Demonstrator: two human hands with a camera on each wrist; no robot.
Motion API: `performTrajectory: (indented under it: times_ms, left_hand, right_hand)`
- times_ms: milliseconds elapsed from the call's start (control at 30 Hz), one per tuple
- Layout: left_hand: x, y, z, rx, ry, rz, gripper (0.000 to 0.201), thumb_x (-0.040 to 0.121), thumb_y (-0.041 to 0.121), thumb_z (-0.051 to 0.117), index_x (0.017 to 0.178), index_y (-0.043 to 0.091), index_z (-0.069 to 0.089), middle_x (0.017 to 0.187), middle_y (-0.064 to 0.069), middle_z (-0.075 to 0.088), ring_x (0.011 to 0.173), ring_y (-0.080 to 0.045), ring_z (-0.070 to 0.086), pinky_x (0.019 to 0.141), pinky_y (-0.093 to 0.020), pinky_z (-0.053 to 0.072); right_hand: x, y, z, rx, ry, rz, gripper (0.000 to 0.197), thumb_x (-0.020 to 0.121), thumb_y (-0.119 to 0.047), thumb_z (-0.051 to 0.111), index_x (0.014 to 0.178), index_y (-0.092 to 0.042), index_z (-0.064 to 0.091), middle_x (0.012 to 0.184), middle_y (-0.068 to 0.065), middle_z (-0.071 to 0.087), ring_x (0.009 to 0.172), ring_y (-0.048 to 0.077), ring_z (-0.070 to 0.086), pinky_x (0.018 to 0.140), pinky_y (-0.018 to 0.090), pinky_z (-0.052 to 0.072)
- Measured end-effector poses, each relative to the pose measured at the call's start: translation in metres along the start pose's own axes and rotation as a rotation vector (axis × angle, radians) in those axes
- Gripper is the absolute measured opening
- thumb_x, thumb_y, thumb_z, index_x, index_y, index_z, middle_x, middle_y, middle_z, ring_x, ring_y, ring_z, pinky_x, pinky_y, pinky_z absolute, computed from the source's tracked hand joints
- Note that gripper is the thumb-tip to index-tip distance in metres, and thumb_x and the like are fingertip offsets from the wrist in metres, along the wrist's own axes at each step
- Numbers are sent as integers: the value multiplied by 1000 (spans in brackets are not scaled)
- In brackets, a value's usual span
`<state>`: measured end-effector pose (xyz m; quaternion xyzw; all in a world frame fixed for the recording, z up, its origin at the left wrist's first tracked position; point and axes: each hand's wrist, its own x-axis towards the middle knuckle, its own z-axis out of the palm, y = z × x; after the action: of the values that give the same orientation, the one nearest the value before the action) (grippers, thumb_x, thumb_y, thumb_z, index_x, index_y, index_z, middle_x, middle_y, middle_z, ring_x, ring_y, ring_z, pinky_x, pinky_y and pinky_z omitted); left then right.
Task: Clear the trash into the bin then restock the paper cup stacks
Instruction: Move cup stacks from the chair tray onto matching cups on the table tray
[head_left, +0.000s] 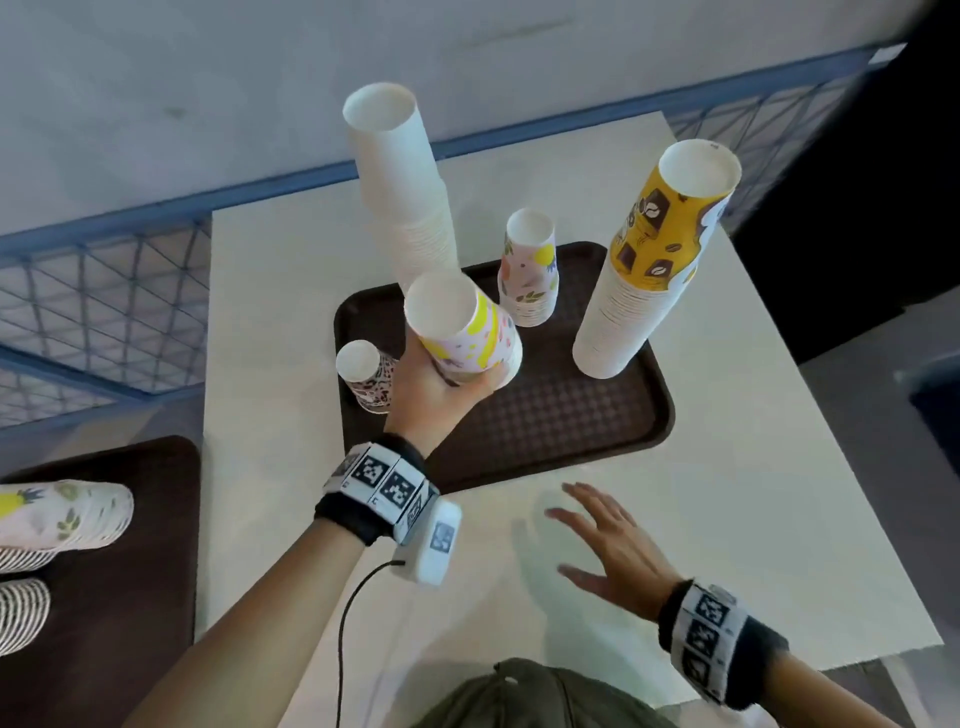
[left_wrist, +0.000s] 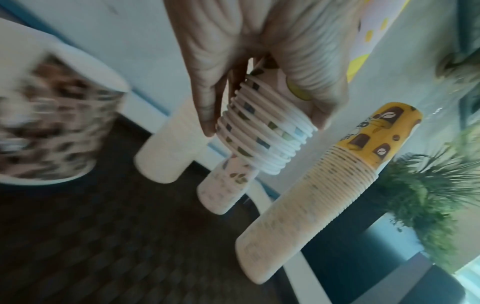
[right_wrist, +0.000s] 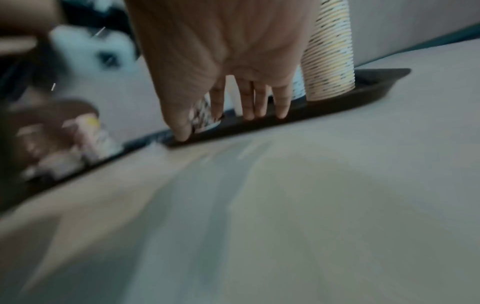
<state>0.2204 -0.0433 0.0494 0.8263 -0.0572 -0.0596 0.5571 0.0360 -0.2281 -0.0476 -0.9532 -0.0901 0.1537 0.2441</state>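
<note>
My left hand (head_left: 441, 384) grips a short stack of pink-and-yellow fruit-print cups (head_left: 462, 332), tilted, above the left part of the brown tray (head_left: 561, 415). In the left wrist view the fingers (left_wrist: 205, 107) curl round the rims of this held stack (left_wrist: 267, 144). On the tray stand a tall white stack (head_left: 400, 187), a matching fruit-print stack (head_left: 530, 270), a tall yellow coffee-print stack (head_left: 654, 260) and a small brown-patterned stack (head_left: 366, 376). My right hand (head_left: 597, 551) hovers open, fingers spread, over the white table (head_left: 727, 467) in front of the tray.
A second brown tray (head_left: 130, 571) lies at the lower left with cup stacks lying on their sides (head_left: 62, 514). A blue wire rack (head_left: 93, 306) runs behind the table. A green plant (left_wrist: 428, 195) stands to the right.
</note>
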Motion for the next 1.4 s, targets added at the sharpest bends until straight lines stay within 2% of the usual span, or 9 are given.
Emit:
performTrajectory:
  times_ms: [167, 233, 333, 600, 700, 900, 1033, 1200, 1400]
  left_hand:
    - [58, 62, 29, -11, 117, 89, 79, 50, 55, 71, 111, 13, 43, 94, 24, 58, 83, 22, 55, 77, -3, 46]
    - [78, 81, 36, -26, 162, 113, 81, 50, 54, 71, 112, 12, 43, 99, 14, 60, 87, 14, 57, 82, -9, 47]
    - [103, 90, 45, 30, 203, 122, 87, 50, 52, 73, 117, 7, 41, 116, -8, 59, 108, -19, 58, 94, -35, 48]
    - [104, 60, 54, 198, 6, -102, 87, 72, 36, 74, 139, 13, 24, 140, -12, 44, 127, -26, 44, 106, -37, 38]
    - [67, 41, 40, 250, -80, -115, 74, 78, 33, 70, 138, 15, 30, 139, -13, 44, 126, -25, 45, 105, -35, 38]
    - [-38, -19, -23, 301, -153, -164, 25, 84, 15, 62, 107, 7, 60, 91, -11, 65, 77, -18, 59, 77, -23, 46]
    - [-113, -77, -88, 404, -98, -299, 18, 82, 14, 63, 99, 10, 63, 81, 0, 61, 72, -18, 58, 76, -24, 46]
    - [-198, -137, -188, 411, 66, -465, 11, 79, 12, 64, 90, 15, 65, 79, -1, 61, 73, -18, 58, 80, -32, 51]
    - [-266, -181, -293, 407, 311, -544, 11, 78, 9, 66, 89, 9, 65, 76, -3, 63, 80, -26, 65, 84, -36, 53]
  right_hand:
    - [-42, 35, 23, -293, -311, -28, 100, 62, -86, 32, 145, -30, 21, 157, 15, 2, 144, 30, 3, 115, 45, 10]
    - [-44, 43, 24, -321, -334, -36, 106, 60, -88, 29, 146, -28, 13, 157, 14, -9, 145, 26, -10, 112, 43, -1]
    - [-43, 45, 26, -329, -357, -28, 109, 57, -89, 29, 146, -27, 12, 157, 15, -10, 145, 26, -12, 112, 43, -2]
    - [-43, 47, 27, -289, -372, -37, 107, 59, -87, 28, 145, -26, 16, 156, 15, -13, 145, 27, -14, 111, 44, -1]
    - [-43, 46, 27, -304, -392, -34, 107, 60, -88, 28, 146, -25, 13, 156, 16, -12, 144, 28, -13, 111, 45, -1]
    - [-47, 49, 24, -350, -338, -58, 103, 67, -88, 26, 147, -25, 14, 157, 12, -11, 145, 26, -12, 111, 43, 0]
    - [-50, 52, 26, -394, -196, -70, 95, 70, -87, 27, 146, -38, -2, 157, 12, 5, 143, 20, -7, 113, 49, 22]
    - [-45, 28, 27, -344, -179, 82, 99, 66, -89, 20, 137, -23, 40, 151, 17, 28, 139, 35, 27, 99, 57, 37]
    - [-14, -43, 32, -172, 2, 236, 106, 57, -94, 14, 104, -14, 64, 112, 17, 59, 100, 43, 59, 80, 49, 53]
